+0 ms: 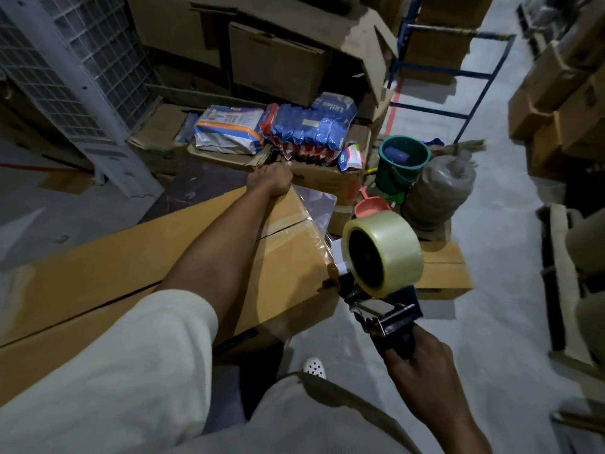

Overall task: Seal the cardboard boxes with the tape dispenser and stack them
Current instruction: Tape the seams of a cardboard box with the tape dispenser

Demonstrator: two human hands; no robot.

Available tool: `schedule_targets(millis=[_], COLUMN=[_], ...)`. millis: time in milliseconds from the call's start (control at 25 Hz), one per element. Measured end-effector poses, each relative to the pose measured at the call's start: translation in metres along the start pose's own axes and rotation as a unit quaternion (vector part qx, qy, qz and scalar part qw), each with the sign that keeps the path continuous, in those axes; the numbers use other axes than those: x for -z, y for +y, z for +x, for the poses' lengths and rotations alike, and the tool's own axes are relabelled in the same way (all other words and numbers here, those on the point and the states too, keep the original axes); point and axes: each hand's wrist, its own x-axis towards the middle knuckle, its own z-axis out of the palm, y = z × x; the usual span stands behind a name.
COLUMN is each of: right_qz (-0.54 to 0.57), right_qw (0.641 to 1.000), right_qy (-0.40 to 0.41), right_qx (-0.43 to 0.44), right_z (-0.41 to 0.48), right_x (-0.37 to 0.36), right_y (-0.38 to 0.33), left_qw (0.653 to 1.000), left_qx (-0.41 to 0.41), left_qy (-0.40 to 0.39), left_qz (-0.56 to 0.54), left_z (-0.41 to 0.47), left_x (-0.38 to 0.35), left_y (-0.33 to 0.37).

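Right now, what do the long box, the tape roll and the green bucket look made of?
Long box: brown cardboard, matte, with a flap seam under clear glossy tape. Tape roll: translucent yellowish plastic film, shiny highlights. Green bucket: probably moulded plastic, smooth uniform colour.

Long cardboard box and tape dispenser, meeting at the box's corner

Long cardboard box (114,276), plain brown, lying flat and slanted from lower left toward the middle; top flaps closed, seam running along the length; shiny clear tape across the far end, wrinkled over the right edge; far end gripped by the left hand (271,181); tape dispenser (376,309), dark frame, nose touching the box's near right corner; roll of clear tape (393,253) standing on edge above the frame; handle held in the right hand (422,365).
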Motion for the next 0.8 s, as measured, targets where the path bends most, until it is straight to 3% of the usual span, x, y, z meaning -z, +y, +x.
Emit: schedule_targets(millis=[800], right_qz=[-0.024], right_qw=[0.993], right_qy=[-0.010], right_qx=[-0.119], right_z=[-0.053], right_x=[-0.004], right_y=[0.021], left_qw=[0.999], left_qx=[-0.025], left_qy=[0.025], left_qz=[0.022], left_z=[-0.025], left_x=[0.002], left_y=[0.011])
